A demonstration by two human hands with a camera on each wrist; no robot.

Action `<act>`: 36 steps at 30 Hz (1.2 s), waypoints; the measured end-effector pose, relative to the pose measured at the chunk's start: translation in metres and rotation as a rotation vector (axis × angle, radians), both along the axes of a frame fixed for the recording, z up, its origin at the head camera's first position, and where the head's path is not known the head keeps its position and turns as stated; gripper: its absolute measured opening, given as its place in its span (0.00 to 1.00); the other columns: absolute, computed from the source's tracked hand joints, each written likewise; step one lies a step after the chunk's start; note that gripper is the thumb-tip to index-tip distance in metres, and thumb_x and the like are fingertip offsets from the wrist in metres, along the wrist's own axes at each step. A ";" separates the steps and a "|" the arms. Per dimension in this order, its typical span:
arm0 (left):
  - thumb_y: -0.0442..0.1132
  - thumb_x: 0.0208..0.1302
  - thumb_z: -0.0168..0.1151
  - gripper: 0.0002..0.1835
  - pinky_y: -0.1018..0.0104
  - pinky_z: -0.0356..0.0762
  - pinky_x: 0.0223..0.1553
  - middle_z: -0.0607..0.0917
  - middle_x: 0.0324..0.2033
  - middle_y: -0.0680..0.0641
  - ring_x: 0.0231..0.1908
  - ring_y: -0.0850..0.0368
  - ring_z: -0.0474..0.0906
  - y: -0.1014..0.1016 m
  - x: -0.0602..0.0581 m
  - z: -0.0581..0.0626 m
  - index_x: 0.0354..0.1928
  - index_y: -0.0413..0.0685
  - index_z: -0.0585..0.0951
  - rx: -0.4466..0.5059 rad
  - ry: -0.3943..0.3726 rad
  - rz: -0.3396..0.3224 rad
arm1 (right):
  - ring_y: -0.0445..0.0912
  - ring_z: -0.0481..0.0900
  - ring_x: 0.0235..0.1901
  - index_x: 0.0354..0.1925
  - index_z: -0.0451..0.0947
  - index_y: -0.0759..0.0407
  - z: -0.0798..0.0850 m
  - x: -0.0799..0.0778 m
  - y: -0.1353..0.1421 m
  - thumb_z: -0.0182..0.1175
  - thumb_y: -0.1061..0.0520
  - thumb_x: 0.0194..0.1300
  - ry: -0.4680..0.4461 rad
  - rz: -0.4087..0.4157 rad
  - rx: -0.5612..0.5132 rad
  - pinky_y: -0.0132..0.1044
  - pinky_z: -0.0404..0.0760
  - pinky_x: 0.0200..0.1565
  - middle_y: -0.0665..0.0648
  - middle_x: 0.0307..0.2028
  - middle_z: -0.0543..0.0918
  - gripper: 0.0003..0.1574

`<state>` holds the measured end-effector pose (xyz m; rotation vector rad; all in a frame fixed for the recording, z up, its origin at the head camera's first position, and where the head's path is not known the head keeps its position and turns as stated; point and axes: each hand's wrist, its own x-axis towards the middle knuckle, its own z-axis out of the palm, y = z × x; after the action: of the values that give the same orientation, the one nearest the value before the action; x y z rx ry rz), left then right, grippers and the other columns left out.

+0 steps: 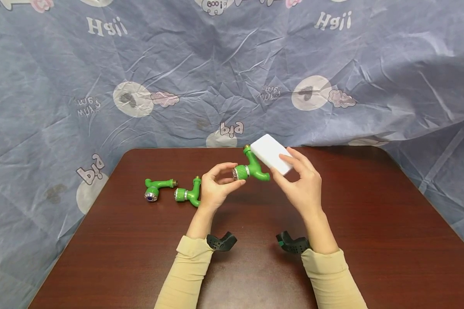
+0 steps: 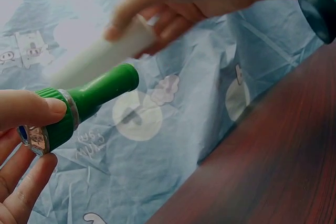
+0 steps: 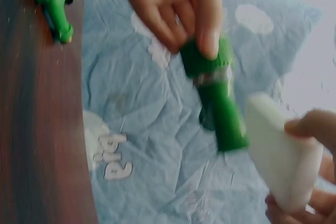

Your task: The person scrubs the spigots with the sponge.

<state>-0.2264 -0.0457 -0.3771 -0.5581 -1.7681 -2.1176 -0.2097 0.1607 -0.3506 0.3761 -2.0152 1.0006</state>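
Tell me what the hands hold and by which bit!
Left hand: a green tap, by its ridged knob. Right hand: a white block, near one end.

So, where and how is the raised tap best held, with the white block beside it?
The tap is probably best pinched by its knob, coming from the left, as the left hand does. The knob is round and ribbed and points left; the pipe and spout branch off on its right, near the block in the right hand.
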 end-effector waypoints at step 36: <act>0.17 0.39 0.70 0.27 0.57 0.81 0.41 0.84 0.41 0.41 0.39 0.54 0.83 -0.011 -0.010 -0.009 0.47 0.29 0.78 0.060 -0.045 -0.032 | 0.48 0.80 0.46 0.39 0.85 0.60 0.002 0.003 -0.002 0.72 0.63 0.44 -0.120 0.067 -0.070 0.20 0.72 0.41 0.56 0.47 0.83 0.18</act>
<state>-0.2363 -0.0569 -0.3864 -0.5299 -1.7237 -2.2134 -0.2069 0.1591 -0.3489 0.3554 -2.0793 1.1570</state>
